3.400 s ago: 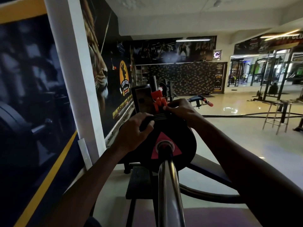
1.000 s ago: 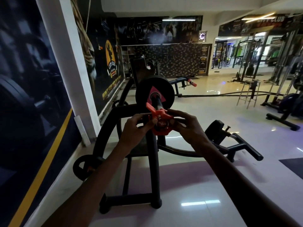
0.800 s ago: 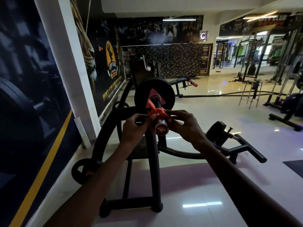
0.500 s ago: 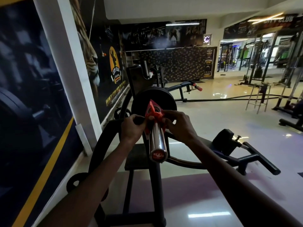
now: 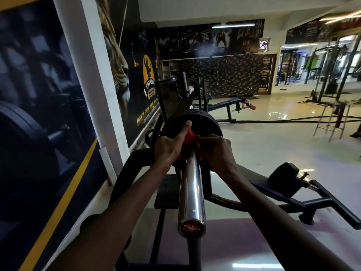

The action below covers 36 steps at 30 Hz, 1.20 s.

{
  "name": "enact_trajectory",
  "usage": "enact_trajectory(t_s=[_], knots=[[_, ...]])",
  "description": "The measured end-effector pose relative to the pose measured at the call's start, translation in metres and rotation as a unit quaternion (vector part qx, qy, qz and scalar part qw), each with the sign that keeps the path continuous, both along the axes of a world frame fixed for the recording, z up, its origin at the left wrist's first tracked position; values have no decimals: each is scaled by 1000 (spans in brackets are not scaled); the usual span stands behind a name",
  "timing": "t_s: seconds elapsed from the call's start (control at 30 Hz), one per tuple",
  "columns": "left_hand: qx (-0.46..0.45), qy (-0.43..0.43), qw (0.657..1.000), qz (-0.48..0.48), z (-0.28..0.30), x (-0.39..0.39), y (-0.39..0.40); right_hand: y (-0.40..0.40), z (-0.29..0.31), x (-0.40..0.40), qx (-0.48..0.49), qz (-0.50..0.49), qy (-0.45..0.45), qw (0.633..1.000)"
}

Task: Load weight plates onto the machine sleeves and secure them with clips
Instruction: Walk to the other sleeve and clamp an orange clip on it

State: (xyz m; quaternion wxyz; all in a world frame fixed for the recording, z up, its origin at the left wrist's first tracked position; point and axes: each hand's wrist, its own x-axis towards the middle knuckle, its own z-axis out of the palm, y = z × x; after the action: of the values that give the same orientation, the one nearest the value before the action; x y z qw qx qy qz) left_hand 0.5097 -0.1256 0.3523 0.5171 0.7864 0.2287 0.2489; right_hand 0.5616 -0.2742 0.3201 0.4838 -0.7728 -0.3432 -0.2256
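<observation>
The clipping step is in hand: black weight plates [image 5: 192, 125] already sit on the chrome sleeve [image 5: 191, 189], and the red clip [image 5: 190, 138] is on the sleeve right against the outer plate's face. The left hand [image 5: 170, 146] grasps the clip from the left of the sleeve, thumb lifted onto the plate. The right hand [image 5: 218, 150] closes its fingers on the clip from the right of the sleeve. Next, I judge, the clip needs pressing flush and its lever snapped down to lock.
</observation>
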Motion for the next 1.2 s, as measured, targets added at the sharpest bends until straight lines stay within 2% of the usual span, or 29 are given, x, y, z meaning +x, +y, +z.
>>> enact_trajectory(t_s=[0.13,0.43,0.53,0.67,0.9,1.2], knots=[[-5,3,1000,6,1,5,0,-1,-3,2,-2,-5,0,1000],[-163,-29,986,-28,1,11,26,2,-3,0,29,-36,18,999],[-171,-45,984,-26,7,18,22,1,-1,0,15,-45,22,999],[-183,-17,983,-23,10,14,25,2,2,-2,6,-45,30,999],[-291,21,954,-72,-5,13,26,1,1,-4,21,-42,45,998],[-370,-8,923,-109,-19,21,38,8,-8,3,34,-54,7,998]])
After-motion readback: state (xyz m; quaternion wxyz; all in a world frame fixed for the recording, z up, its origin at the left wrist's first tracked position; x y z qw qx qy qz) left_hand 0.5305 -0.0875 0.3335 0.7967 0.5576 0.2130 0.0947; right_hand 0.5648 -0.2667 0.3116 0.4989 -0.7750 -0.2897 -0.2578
